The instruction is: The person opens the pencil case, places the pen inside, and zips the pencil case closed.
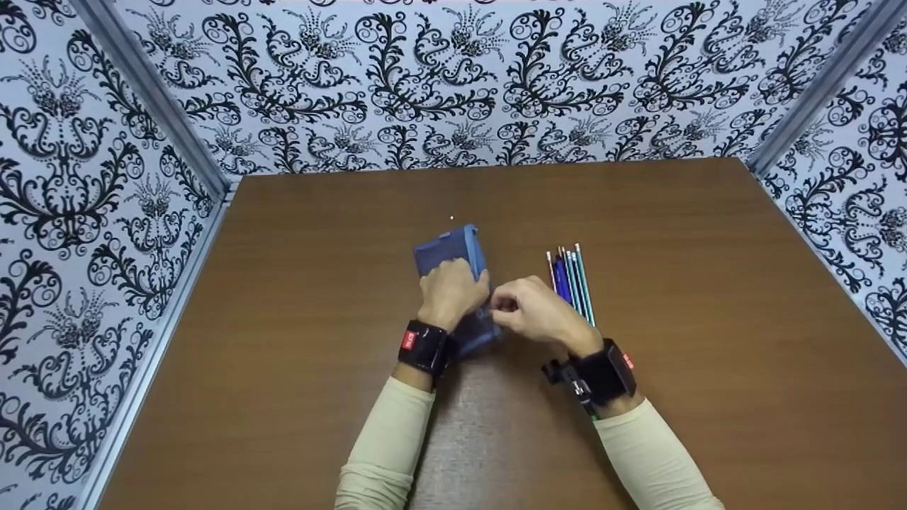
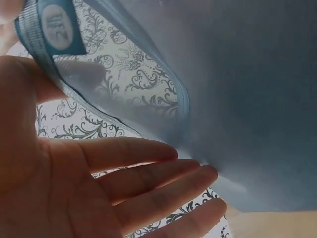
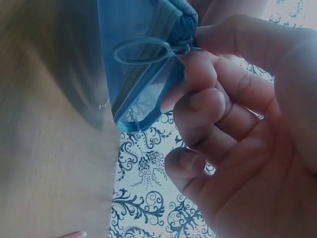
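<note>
A blue see-through zip pouch (image 1: pixel 439 255) is held up over the table in the middle of the head view. My left hand (image 1: pixel 451 292) grips its upper part; in the left wrist view the fingers (image 2: pixel 148 198) stretch along the pouch's side, near a cloth label (image 2: pixel 60 29) on the zipper edge. At the pouch's right edge is my right hand (image 1: pixel 542 308). Its thumb and forefinger pinch the zipper pull (image 3: pixel 181 48), which has a ring-shaped tab, at the end of the zipper. The other fingers are curled loosely beside it.
Several pencils (image 1: pixel 582 283) and a dark blue pen (image 1: pixel 562 282) lie side by side on the brown wooden table (image 1: pixel 319 248), partly behind the right hand. Patterned panels (image 1: pixel 453 85) enclose the table at the back and both sides.
</note>
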Action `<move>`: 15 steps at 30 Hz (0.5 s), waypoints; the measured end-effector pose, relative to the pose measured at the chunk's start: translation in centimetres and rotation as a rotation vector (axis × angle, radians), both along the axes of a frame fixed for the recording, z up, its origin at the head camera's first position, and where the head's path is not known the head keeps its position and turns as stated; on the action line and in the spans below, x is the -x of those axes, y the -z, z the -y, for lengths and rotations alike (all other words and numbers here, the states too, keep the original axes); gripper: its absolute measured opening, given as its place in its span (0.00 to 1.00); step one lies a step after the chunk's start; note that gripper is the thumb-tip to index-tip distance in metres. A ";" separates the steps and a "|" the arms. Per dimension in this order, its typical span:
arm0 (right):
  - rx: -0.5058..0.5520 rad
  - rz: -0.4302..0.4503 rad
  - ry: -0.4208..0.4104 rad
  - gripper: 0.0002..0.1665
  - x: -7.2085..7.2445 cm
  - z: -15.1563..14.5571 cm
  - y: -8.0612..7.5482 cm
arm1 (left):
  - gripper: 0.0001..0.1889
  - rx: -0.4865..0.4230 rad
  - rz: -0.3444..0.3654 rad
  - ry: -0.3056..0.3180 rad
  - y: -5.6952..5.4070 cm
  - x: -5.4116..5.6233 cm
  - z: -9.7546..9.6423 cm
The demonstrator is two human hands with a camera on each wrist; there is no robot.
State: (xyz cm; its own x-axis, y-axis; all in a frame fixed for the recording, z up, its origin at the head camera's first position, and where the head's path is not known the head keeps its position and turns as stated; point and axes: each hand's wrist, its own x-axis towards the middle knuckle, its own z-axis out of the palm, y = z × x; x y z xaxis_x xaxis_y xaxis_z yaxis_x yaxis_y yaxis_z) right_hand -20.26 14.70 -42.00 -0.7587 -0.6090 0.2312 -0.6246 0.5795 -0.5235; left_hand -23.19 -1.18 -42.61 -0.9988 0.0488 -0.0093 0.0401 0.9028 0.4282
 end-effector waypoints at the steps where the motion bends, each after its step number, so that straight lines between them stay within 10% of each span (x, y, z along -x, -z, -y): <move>1: -0.002 0.004 0.000 0.03 0.0 0.0 0.0 | 0.23 0.001 -0.002 0.000 0.0 0.0 -0.1; 15: -0.017 0.057 -0.016 0.04 -0.3 -0.5 -0.7 | 0.21 0.084 -0.089 0.027 0.3 -0.2 -0.5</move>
